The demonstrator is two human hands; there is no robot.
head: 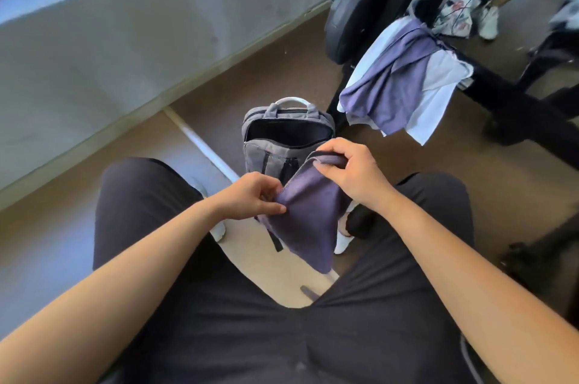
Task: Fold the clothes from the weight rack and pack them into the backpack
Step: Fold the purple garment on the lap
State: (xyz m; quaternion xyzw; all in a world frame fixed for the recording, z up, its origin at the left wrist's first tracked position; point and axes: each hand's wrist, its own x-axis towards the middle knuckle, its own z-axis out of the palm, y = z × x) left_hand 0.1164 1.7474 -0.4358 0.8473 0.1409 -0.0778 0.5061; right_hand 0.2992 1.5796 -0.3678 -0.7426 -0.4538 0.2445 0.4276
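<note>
Grip on the left: your left hand (250,197) has thumb and fingers curled in a pinch on the lower left edge of the purple cloth (308,223). Just beyond that grip a pale metal bar (205,147) lies on the floor (470,183), running away towards the wall. The cloth is stretched between your two grips, and the rest of it hangs to a point below them, between your legs in black trousers (250,336). The backpack (275,151) stands on the floor just past both grips, unzipped at the top with its dark inside showing; the cloth covers its lower right part. Your right hand (352,172) is closed on the cloth's upper corner, fingers folded over the hem, farther out than the left grip. Beyond the right grip and further right, purple and white clothes (404,82) hang over a beam of the black weight rack (507,101), beside a weight plate (354,10).
</note>
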